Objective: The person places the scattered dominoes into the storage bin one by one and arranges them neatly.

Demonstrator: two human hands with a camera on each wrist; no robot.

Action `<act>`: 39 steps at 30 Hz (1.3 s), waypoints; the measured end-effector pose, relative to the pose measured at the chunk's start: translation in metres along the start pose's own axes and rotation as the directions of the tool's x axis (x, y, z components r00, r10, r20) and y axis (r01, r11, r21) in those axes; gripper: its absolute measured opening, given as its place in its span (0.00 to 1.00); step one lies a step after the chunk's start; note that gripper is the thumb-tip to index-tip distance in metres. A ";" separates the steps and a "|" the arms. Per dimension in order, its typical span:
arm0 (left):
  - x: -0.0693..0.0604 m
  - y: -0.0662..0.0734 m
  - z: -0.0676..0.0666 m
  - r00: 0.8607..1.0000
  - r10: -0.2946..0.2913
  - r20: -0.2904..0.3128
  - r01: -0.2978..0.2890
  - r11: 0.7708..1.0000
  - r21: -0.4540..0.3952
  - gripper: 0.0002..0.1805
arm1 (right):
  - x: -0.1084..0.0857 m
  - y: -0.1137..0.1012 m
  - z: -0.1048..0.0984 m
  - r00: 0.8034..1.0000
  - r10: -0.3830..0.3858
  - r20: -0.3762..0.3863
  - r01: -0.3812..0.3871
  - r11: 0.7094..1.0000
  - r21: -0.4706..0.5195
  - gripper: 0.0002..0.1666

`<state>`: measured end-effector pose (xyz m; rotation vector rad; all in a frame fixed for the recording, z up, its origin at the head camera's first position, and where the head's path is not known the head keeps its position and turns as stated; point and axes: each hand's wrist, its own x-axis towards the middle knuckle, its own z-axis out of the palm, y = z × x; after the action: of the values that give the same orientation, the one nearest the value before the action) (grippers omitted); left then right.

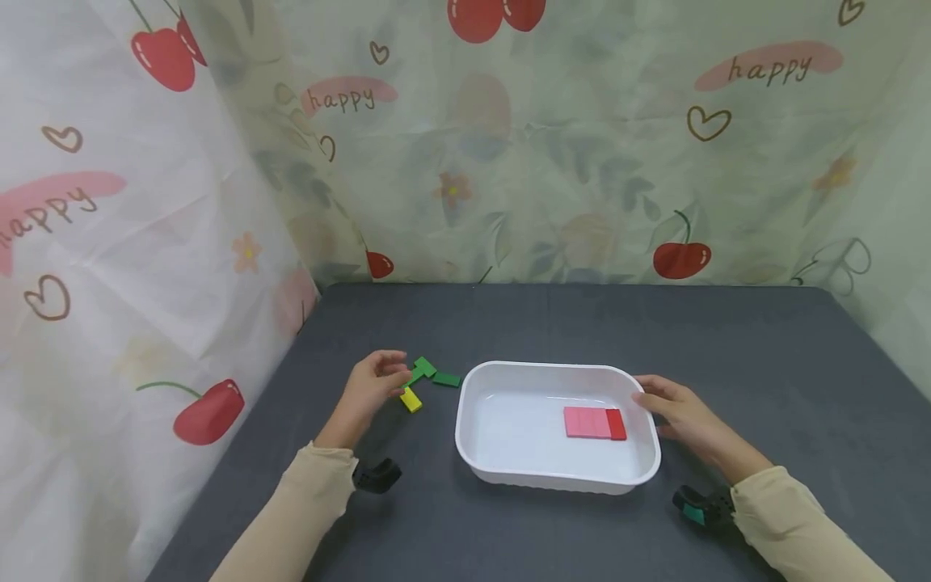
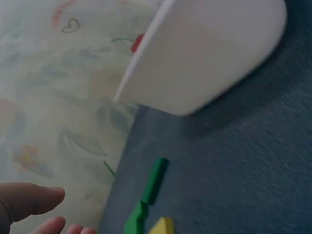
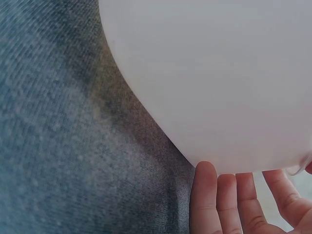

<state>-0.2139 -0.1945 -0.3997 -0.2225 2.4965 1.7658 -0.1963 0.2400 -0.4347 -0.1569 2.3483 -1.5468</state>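
Note:
A white rectangular plastic tub (image 1: 512, 420) stands on the dark table. Inside it, toward the right, several pink blocks (image 1: 586, 422) lie flat side by side against a red block (image 1: 617, 424). My right hand (image 1: 684, 412) grips the tub's right end, thumb over the rim and fingers (image 3: 204, 195) against the outer wall. Left of the tub, my left hand (image 1: 368, 392) hovers beside several green blocks (image 1: 446, 379) and a yellow block (image 1: 410, 399). Its thumb (image 2: 39, 199) and fingers are apart, with nothing seen between them. The hand partly hides the green blocks in the head view.
The dark grey table (image 1: 553, 533) runs back to a printed curtain (image 1: 567, 186), with more curtain (image 1: 124, 323) along the left side. Black wrist bands (image 1: 378, 477) hang below both forearms.

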 end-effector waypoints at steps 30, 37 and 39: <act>0.008 -0.047 0.008 0.993 -0.045 -0.110 0.085 0.918 0.388 0.26 | 0.000 -0.001 0.000 1.000 0.007 0.007 -0.007 1.000 -0.007 0.33; 0.009 -0.047 0.006 0.996 -0.052 -0.068 0.074 0.919 0.387 0.25 | 0.000 0.001 0.000 1.000 0.004 0.000 -0.004 1.000 -0.012 0.32; 0.010 -0.047 0.005 0.997 -0.062 -0.043 0.073 0.920 0.385 0.25 | 0.000 0.001 0.001 1.000 0.005 -0.002 -0.005 1.000 -0.012 0.32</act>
<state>-0.2163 -0.2054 -0.4462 -0.3035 2.7519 1.2153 -0.1964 0.2400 -0.4362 -0.1516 2.3577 -1.5318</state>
